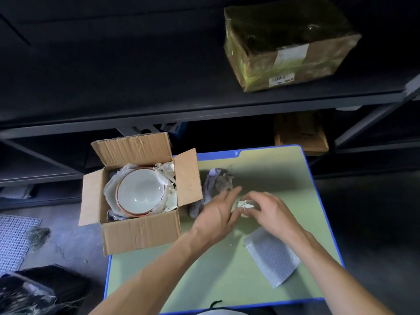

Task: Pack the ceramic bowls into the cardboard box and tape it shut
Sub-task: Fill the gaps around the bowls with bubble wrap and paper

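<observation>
An open cardboard box (141, 230) stands at the left edge of a green, blue-rimmed table (227, 280), flaps spread. Inside it lies a white ceramic bowl (139, 192) with a copper rim, bedded in crumpled white paper (169, 171). To the right of the box my two hands meet over the table. My right hand (270, 212) pinches a small crumpled white wad (244, 204). My left hand (219, 212) lies beside it with fingers extended, touching the wad. A crumpled grey sheet of wrapping (214, 180) lies just behind my left hand.
A flat bubble-wrap pouch (272, 255) lies on the table under my right forearm. A taped brown parcel (288, 44) sits on the dark shelf above. Another carton (300, 135) stands under the shelf. A mesh mat (13, 239) lies on the floor at left.
</observation>
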{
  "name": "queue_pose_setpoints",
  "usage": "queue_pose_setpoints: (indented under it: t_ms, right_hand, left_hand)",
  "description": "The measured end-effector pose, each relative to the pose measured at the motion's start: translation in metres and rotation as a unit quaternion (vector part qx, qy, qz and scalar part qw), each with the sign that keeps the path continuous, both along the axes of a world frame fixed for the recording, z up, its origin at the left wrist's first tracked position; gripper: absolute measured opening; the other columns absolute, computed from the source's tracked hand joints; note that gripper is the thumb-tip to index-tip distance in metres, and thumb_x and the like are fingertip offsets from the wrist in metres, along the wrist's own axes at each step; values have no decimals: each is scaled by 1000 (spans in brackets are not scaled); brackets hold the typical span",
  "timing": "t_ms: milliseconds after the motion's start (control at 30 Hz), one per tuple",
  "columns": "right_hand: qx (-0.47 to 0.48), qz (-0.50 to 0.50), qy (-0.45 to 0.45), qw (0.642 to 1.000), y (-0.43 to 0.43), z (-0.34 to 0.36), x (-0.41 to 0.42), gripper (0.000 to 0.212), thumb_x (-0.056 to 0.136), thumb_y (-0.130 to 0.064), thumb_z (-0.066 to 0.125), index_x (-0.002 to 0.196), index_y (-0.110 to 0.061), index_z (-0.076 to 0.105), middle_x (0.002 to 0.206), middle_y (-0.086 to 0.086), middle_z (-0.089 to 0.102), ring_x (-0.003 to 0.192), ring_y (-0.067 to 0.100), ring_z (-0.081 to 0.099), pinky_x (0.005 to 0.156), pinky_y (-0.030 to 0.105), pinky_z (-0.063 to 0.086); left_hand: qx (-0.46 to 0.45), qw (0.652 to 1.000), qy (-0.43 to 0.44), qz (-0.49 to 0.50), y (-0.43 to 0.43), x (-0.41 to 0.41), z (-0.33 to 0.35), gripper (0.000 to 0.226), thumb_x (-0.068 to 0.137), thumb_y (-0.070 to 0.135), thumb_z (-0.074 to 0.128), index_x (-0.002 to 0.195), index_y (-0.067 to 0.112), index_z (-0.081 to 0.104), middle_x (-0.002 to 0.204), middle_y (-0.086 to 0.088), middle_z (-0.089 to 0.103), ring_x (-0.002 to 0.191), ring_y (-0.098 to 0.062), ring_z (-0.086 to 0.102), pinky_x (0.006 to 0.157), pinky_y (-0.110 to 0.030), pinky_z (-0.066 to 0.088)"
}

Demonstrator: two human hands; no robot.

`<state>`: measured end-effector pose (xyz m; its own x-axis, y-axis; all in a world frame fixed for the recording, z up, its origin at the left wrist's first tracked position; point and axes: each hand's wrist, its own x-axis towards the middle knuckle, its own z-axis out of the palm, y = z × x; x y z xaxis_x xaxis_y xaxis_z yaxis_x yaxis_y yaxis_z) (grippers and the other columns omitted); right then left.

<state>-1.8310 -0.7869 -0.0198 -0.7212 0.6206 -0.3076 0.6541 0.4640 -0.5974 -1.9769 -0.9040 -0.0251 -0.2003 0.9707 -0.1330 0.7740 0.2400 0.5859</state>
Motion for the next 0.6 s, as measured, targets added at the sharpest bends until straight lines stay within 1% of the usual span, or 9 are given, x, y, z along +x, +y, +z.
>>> queue_pose_setpoints:
  t_ms: [33,133,167,267,333,400,500,567,600]
  right_hand:
    - [2,23,9,1000,-3,8,0,22,89,-36,71,109,-29,66,82,-27,57,89,9,56,74,26,40]
    - [-5,61,28,998,-12,32,-4,25,92,-40,66,114,-37,56,106,-25,67,97,5,62,80,28,48]
    - [-5,70,29,997,-15,39,-6,27,92,-41,65,115,-36,52,106,-22,67,94,5,62,79,28,48]
    - [-11,100,30,994,-26,57,-14,28,94,-40,63,113,-32,44,88,-20,58,80,3,53,70,17,42]
    - [-1,129,43,991,-35,68,-23,23,95,-38,61,110,-31,46,95,-21,56,84,3,52,71,16,41]
    - [22,149,65,986,-42,80,-34,20,94,-41,61,109,-34,50,103,-22,57,88,-1,52,73,20,42]
    - [103,176,78,976,-56,98,-54,24,92,-45,63,112,-36,53,110,-26,58,92,-1,54,74,27,46]
    - [154,193,99,964,-66,110,-68,25,89,-40,67,110,-36,55,108,-23,63,94,6,60,69,31,49]
    - [170,201,109,958,-71,115,-74,26,87,-36,68,110,-35,56,107,-21,65,95,11,62,68,33,49]
  left_hand:
    - [16,1000,-13,-2,-3,1,5,52,103,39,46,150,17,38,135,-6,54,109,-25,60,94,-39,48]
    - [56,997,-56,10,-14,4,21,45,103,35,48,144,19,43,123,-2,59,102,-20,60,88,-38,50]
    - [64,996,-67,19,-19,3,26,44,102,34,48,144,21,42,123,0,59,103,-19,60,88,-37,49]
    - [93,992,-68,59,-41,2,41,39,103,30,48,141,23,45,121,2,61,104,-17,58,89,-36,48]
    - [104,989,-55,91,-56,2,50,37,104,31,45,139,21,47,123,2,62,108,-17,57,88,-35,48]
    - [120,984,-46,124,-70,-1,59,35,105,31,44,138,20,48,123,3,62,110,-16,57,87,-33,47]
    - [140,973,-50,175,-86,-14,75,29,103,31,49,132,24,51,104,13,62,91,-7,59,74,-26,45]
    - [151,965,-47,207,-96,-24,85,25,102,31,53,127,27,52,94,15,62,77,-2,57,65,-23,42]
    - [156,961,-47,224,-101,-27,89,24,101,31,53,125,27,52,91,13,64,70,-3,56,62,-26,43]
